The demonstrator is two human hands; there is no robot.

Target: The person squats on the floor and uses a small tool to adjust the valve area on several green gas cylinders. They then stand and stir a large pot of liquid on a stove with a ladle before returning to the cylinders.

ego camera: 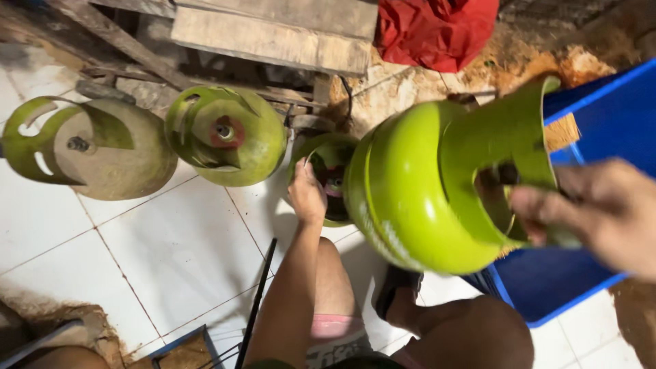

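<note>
My right hand (601, 212) grips the collar handle of a bright green gas cylinder (424, 184), which hangs lifted and tilted above the floor at the right. My left hand (306, 195) reaches down and rests on the collar of a third green cylinder (326, 158) standing on the tiles, mostly hidden behind the lifted one. Two more worn green cylinders stand on the floor: one at far left (102, 147) and one in the middle (229, 137) with a red cap on its valve. My bare knees and a pink hem show at the bottom.
A blue plastic crate (608, 116) sits at the right behind the lifted cylinder. Wooden planks (273, 34) and a red cloth (437, 31) lie along the top. A dark thin rod (256, 301) lies on the white floor tiles (171, 253).
</note>
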